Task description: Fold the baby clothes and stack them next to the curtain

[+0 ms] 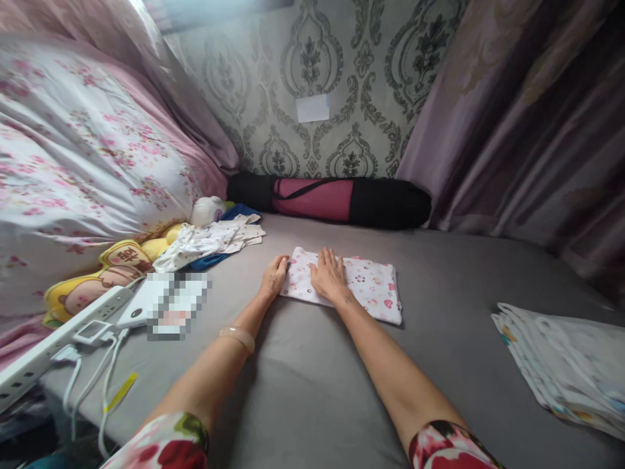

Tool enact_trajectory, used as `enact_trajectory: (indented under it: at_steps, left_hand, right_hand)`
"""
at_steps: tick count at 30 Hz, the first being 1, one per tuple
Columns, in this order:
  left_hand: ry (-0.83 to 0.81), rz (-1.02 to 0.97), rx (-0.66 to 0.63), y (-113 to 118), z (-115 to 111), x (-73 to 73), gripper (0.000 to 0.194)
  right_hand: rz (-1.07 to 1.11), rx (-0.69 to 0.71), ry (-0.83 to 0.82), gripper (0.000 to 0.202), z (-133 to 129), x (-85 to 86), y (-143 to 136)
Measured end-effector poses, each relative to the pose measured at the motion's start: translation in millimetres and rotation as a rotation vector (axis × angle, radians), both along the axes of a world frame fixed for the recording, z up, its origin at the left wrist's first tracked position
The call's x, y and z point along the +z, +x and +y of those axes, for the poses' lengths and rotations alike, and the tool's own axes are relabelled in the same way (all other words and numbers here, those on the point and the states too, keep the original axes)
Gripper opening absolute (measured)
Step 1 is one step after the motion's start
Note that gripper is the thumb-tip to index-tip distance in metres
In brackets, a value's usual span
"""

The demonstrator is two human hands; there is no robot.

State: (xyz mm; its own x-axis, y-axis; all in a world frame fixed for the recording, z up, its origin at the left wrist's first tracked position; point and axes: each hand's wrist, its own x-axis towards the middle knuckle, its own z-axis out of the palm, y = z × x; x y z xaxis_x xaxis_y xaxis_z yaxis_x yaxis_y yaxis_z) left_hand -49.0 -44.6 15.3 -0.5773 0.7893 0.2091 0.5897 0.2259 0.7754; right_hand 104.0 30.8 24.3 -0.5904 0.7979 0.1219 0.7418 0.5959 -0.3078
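Observation:
A white cloth with pink hearts and flowers (368, 283) lies folded into a flat rectangle on the grey sheet (293, 371). My right hand (329, 275) rests flat on its left half, fingers stretched out and pointing away from me. At the cloth's left edge, my left hand (275, 276) has its fingers closed on the edge, thumb side up.
On the right lies a stack of folded pale cloths (566, 358). Crumpled clothes (209, 241), a yellow plush toy (97, 280), and a power strip (92, 329) with white cables are at the left. A black and pink long bag (317, 198) lies along the wall.

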Motion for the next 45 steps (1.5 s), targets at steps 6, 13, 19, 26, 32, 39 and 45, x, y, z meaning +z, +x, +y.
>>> enact_trajectory:
  at_steps: [6,13,19,26,32,39,45]
  left_hand:
    - [0.063,-0.075,-0.008,-5.4,0.3,-5.8,0.038]
    - [0.166,-0.170,0.014,-9.2,1.1,-11.2,0.040]
    - [0.182,-0.206,0.013,-9.5,3.1,-10.9,0.041]
    - [0.240,-0.272,0.010,-11.5,4.9,-17.2,0.040]
    - [0.230,-0.245,0.011,-9.5,3.3,-13.2,0.040]
    - [0.213,-0.237,-0.003,-11.8,2.7,-14.0,0.044]
    - [0.200,-0.186,-0.032,-10.7,-0.4,-11.0,0.046]
  right_hand:
    - [-0.002,-0.035,0.022,0.064,-5.7,-13.2,-12.8]
    - [-0.056,-0.073,-0.033,0.061,-4.8,-3.8,-19.2]
    - [-0.040,0.070,0.018,0.057,-11.0,7.0,-59.7]
    - [-0.038,0.079,0.028,0.059,-11.8,-8.6,-76.9]
    - [0.062,0.056,0.065,0.057,-14.1,-10.2,-72.4]
    - [0.076,0.122,0.054,0.058,-41.9,-3.9,-58.1]
    - [0.032,0.139,-0.008,0.062,-55.3,-15.0,-55.5]
